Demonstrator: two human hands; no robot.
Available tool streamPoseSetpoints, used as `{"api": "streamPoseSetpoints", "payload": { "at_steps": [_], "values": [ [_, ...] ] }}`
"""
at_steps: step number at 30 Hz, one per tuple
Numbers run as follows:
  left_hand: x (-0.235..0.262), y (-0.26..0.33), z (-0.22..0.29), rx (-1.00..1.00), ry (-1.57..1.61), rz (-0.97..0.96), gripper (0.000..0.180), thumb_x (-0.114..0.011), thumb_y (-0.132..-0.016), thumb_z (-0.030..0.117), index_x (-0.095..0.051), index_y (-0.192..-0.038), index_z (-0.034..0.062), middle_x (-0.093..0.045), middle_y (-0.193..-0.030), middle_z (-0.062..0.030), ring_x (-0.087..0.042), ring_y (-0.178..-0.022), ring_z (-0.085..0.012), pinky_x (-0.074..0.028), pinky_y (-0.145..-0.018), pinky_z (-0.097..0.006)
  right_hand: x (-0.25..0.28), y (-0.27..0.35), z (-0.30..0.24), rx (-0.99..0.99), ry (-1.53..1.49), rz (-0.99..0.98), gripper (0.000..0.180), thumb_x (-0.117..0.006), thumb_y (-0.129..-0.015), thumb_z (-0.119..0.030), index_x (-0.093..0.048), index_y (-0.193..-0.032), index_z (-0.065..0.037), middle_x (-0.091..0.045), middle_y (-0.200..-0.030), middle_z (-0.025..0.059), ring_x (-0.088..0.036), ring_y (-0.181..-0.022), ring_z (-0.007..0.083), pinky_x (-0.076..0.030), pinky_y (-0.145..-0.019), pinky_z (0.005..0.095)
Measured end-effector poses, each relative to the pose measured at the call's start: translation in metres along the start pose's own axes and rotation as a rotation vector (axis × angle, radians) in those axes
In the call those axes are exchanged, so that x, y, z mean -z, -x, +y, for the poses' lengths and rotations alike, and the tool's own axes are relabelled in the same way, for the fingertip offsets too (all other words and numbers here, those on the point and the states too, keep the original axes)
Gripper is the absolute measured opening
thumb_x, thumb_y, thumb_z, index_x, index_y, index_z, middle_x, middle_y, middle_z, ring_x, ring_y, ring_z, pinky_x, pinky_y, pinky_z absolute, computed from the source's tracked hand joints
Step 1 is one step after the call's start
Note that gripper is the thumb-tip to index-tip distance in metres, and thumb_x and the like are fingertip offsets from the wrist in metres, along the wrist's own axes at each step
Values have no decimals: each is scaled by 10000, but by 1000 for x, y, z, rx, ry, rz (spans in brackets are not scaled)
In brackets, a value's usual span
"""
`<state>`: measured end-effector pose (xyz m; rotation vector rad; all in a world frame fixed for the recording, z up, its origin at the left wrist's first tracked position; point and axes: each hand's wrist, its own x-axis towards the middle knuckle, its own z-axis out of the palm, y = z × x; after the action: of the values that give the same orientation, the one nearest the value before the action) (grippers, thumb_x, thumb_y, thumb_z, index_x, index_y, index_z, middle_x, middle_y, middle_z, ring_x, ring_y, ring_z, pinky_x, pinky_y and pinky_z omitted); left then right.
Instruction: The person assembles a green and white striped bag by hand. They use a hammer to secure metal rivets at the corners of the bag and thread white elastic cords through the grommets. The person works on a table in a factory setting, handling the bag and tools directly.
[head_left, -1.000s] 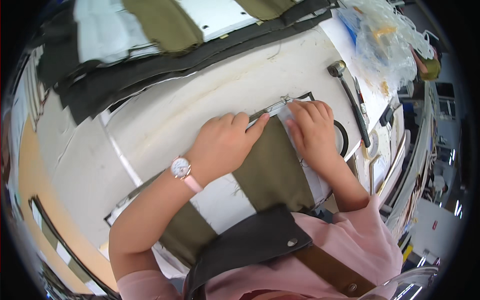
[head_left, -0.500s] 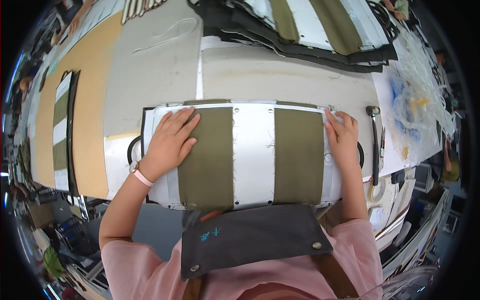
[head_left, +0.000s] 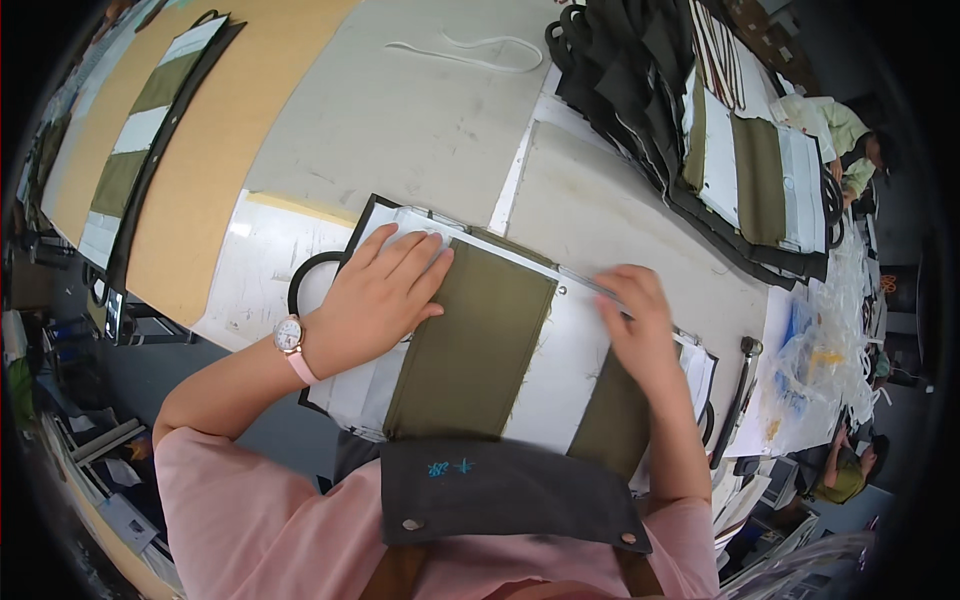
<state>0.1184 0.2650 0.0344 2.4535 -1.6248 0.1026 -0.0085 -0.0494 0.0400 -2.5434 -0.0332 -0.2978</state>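
Since half a second ago your view has turned, so the panel (head_left: 470, 340) now lies slanted across the table (head_left: 400, 120), and your right hand (head_left: 640, 330) has moved inward from the panel's right end to its top edge near the middle. Your left hand (head_left: 385, 295) stays flat on the left part, fingers spread and together with the palm pressing down, not gripping anything. The right hand is a little blurred; it seems to press with the fingers bent, but I cannot tell if it pinches the edge.

The panel is just in front of you, at the near table edge, with green (head_left: 480, 350) and white (head_left: 550, 370) stripes and a black handle (head_left: 300, 290) showing at its left end. It looks like light, soft cloth with a somewhat stiffer border, so it will probably fold and slide easily on the smooth surface. I think it is best held at the border or the handle. A stack (head_left: 740, 150) of similar pieces lies well apart at the far right.
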Motion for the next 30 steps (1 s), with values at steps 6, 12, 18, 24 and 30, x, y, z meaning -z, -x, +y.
{"api": "streamPoseSetpoints", "payload": {
  "at_steps": [6, 12, 18, 24, 30],
  "values": [
    [0, -11, -17, -24, -78, 32, 626, -700, -830, 334, -546, -1310, -38, -552, -1307, -167, -526, -1228, -296, -344, -1116, -506, -85, -103, -59, -12, -151, -196, 201, -670, -866, -106, -628, -1014, 23, -626, -1015, 177, -592, -991, 355, -486, -838, 449],
    [-1, -13, -31, -18, -93, -34, 645, -695, -828, 349, -545, -1305, -59, -553, -1286, -185, -535, -1215, -302, -380, -1103, -494, -113, -129, -71, 19, -180, -234, 91, -638, -809, -35, -574, -867, -5, -586, -909, 167, -569, -884, 364, -458, -797, 458],
    [2, -19, -42, 32, 123, -114, 615, -706, -827, 294, -536, -1306, -53, -550, -1294, -190, -537, -1225, -317, -431, -1085, -452, -127, -121, -74, 50, -154, -64, 118, -632, -774, 7, -551, -848, -32, -526, -847, 125, -520, -822, 321, -427, -776, 438],
    [2, -11, -53, 10, 200, -81, 582, -709, -826, 241, -536, -1292, -63, -550, -1295, -195, -529, -1240, -331, -448, -1070, -418, -130, -127, -76, 68, -153, -90, 152, -641, -757, 18, -531, -846, -36, -516, -855, 124, -514, -818, 320, -422, -768, 433],
    [0, -8, -48, 36, 76, -70, 564, -685, -840, 225, -533, -1289, -80, -556, -1289, -204, -519, -1253, -338, -460, -1045, -405, -133, -127, -76, 180, -69, -90, 166, -635, -766, 36, -528, -876, -26, -515, -870, 137, -520, -833, 329, -432, -743, 423]
  ]
}}
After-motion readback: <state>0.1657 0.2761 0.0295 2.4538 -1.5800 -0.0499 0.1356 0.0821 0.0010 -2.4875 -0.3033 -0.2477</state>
